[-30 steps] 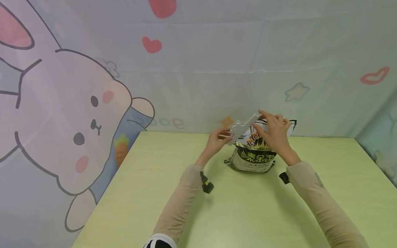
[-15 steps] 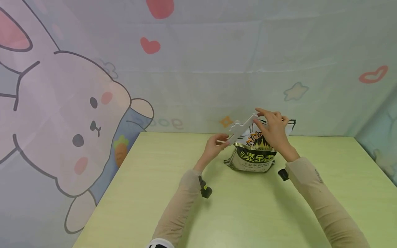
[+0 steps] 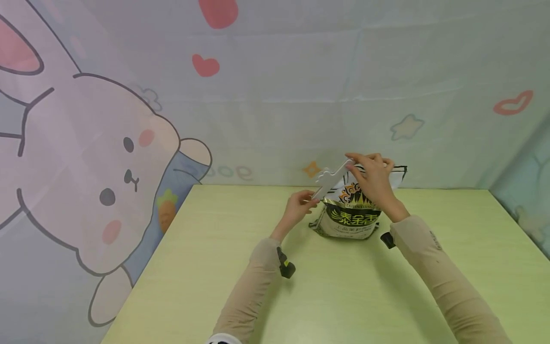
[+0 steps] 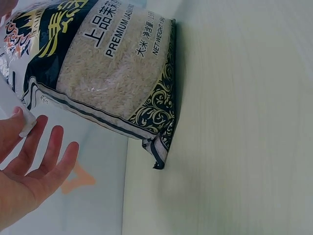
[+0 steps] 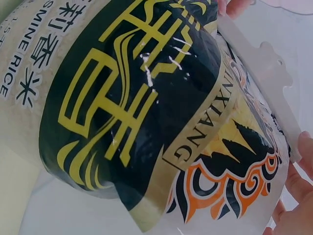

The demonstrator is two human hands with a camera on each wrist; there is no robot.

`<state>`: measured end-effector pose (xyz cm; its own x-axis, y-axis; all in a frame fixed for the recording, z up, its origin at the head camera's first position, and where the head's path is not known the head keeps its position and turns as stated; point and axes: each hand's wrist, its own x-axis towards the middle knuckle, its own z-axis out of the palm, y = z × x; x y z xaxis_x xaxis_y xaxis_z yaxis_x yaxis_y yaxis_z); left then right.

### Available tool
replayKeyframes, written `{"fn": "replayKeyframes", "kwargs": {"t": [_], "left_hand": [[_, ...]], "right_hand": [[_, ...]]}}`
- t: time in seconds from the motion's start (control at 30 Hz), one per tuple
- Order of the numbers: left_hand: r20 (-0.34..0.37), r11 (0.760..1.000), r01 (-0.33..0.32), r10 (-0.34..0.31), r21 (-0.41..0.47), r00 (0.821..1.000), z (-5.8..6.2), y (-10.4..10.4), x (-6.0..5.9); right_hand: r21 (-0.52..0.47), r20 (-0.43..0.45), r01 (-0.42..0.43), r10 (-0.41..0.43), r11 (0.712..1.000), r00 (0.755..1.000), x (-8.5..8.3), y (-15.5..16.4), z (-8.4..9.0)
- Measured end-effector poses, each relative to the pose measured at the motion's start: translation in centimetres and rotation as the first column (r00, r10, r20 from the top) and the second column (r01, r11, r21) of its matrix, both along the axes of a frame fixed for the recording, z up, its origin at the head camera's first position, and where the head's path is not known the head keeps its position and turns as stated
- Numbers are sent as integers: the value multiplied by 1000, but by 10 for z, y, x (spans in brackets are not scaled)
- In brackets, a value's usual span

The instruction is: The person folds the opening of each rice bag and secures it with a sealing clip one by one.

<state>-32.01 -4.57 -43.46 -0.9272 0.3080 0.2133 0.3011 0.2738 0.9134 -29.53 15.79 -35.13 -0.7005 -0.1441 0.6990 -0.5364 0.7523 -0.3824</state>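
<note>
Item: white plastic clip [image 3: 331, 180], tilted, sitting at the top edge of a rice bag [image 3: 351, 217]. We are pinching its upper end with our right hand [image 3: 373, 177], and our left hand [image 3: 297, 207] is pinching its lower end, the other fingers spread loosely. The bag is standing upright near the far edge of the pale green bench [image 3: 343, 296], before a cartoon rabbit backdrop [image 3: 94, 167].

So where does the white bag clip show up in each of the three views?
Head: the white clip slants across the centre, held between the left hand and the right hand, above the rice bag.
Left wrist: only its end, far left edge, at the thumb.
Right wrist: upper right, along the bag top.
Shared landmark: the rice bag.
</note>
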Motion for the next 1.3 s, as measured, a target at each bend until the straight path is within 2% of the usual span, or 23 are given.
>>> {"fn": "replayKeyframes", "kwargs": {"t": [0.23, 0.43, 0.6, 0.83, 1.3], "left_hand": [[-14, 999, -15, 16, 40, 1000, 0, 1, 0], [-32, 998, -69, 69, 8, 997, -1, 3, -2], [-32, 996, -91, 91, 11, 995, -1, 4, -2], [-36, 995, -91, 92, 28, 995, 2, 5, -1], [-36, 996, -82, 84, 47, 996, 0, 7, -3]], "right_hand": [[-26, 6, 29, -29, 999, 1000, 0, -4, 1], [-76, -9, 25, -25, 997, 1000, -3, -6, -1], [-78, -23, 35, -37, 996, 999, -5, -7, -3], [-97, -71, 34, -41, 995, 997, -6, -10, -3], [-106, -77, 40, -48, 994, 996, -5, -11, -4]]}}
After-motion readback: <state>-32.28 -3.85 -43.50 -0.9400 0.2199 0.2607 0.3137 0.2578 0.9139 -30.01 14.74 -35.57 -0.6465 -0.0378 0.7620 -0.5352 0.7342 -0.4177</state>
